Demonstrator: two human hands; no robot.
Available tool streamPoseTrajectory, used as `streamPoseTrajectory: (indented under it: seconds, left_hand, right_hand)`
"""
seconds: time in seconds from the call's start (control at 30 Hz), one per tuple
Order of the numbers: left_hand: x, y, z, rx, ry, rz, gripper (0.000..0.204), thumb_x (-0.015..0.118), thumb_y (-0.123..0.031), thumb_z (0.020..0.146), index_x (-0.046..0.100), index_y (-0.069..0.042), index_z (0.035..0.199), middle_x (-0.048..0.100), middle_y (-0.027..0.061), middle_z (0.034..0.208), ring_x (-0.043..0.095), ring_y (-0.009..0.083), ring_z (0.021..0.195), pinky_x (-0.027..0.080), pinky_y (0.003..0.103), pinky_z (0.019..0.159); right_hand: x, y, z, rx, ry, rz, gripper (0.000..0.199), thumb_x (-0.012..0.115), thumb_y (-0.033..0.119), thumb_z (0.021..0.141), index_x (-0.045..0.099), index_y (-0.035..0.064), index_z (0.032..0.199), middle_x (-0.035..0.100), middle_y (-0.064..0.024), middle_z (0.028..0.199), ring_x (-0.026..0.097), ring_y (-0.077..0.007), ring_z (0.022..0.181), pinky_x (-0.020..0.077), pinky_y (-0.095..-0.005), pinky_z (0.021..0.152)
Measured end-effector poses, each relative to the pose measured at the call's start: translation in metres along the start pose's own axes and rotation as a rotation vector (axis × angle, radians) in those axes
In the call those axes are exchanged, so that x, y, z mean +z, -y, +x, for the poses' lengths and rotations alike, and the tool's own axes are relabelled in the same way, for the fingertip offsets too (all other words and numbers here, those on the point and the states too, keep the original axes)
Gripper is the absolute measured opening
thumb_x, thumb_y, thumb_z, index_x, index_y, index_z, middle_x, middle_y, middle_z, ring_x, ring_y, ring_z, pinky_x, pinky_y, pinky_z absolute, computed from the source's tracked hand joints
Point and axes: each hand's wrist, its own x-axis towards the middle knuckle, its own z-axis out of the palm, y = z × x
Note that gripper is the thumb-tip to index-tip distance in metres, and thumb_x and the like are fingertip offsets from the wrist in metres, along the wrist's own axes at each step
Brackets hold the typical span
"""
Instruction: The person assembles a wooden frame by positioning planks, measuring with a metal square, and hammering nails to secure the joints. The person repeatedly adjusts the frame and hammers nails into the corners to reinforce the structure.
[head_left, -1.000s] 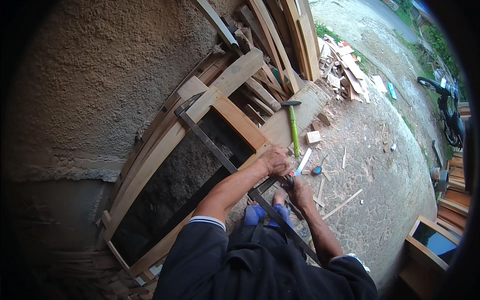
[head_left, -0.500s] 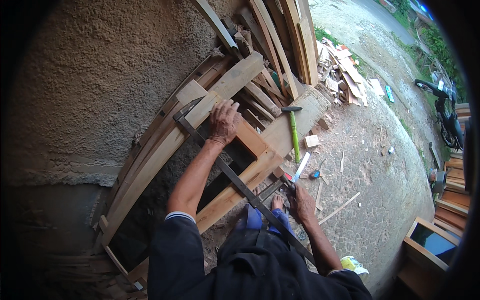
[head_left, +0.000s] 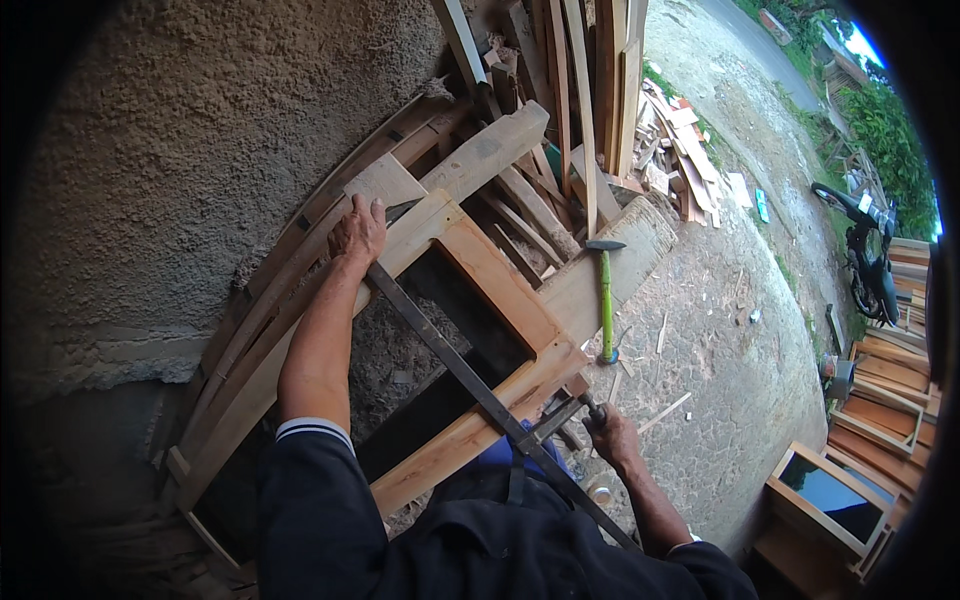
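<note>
The left hand [head_left: 358, 232], moved since a second ago to the upper-left frame corner [head_left: 400, 215], is clamped over the bar clamp [head_left: 470, 385]; the right hand [head_left: 612, 437] is closed on its handle.

A rough plastered wall [head_left: 180, 150] fills the left. Planks [head_left: 570, 90] lean upright against it, with wood scraps [head_left: 690, 150] heaped beside them on the dirt ground [head_left: 740, 350]. A hammer [head_left: 605, 295] (green handle, dark head) lies on a thick beam [head_left: 610, 270]. A motorbike [head_left: 865, 250] stands at far right, near stacked small frames [head_left: 880, 400] and greenery [head_left: 890, 130].
</note>
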Motion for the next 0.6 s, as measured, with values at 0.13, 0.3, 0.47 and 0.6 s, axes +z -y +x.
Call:
streamPoseTrajectory:
  seconds: [0.13,0.3,0.47,0.6]
  left_hand:
    - [-0.002,-0.006,-0.008,-0.003,-0.022,0.020,0.052,0.032,-0.051,0.106,0.052,-0.007,0.124,0.069,0.0279,0.114,0.066,0.0465,0.110,0.052,0.056,0.091]
    - [-0.007,-0.009,-0.006,-0.027,0.016,0.003,0.063,0.032,-0.050,0.105,0.072,-0.002,0.113,0.069,0.0286,0.115,0.066,0.0465,0.111,0.052,0.055,0.095]
    - [-0.006,-0.007,-0.004,-0.030,0.020,0.029,0.068,0.031,-0.050,0.105,0.075,0.001,0.106,0.070,0.0291,0.114,0.067,0.0465,0.110,0.052,0.055,0.096]
    - [-0.005,-0.008,-0.007,-0.020,-0.012,0.040,0.068,0.031,-0.050,0.105,0.075,0.001,0.106,0.070,0.0292,0.113,0.067,0.0467,0.110,0.052,0.055,0.096]
  right_hand:
    - [-0.030,-0.028,0.042,0.248,1.156,1.060,0.025,0.077,0.016,0.092,0.065,0.0040,0.111,0.043,0.0073,0.057,0.034,-0.0043,0.042,0.0229,-0.0254,0.038]
    - [-0.024,-0.006,0.009,-0.027,0.346,0.495,0.043,0.081,0.021,0.086,0.062,0.0038,0.120,0.058,-0.0037,0.071,0.063,-0.0183,0.070,0.0497,-0.0377,0.060]
    - [0.013,0.020,-0.012,0.144,-0.156,0.052,0.034,0.078,0.023,0.086,0.065,0.0070,0.112,0.068,-0.0155,0.077,0.069,-0.0409,0.079,0.0536,-0.0492,0.069]
    - [-0.017,-0.016,0.032,0.143,0.673,0.635,0.020,0.076,0.020,0.090,0.065,0.0063,0.098,0.054,-0.0022,0.057,0.056,-0.0206,0.048,0.0429,-0.0368,0.046]
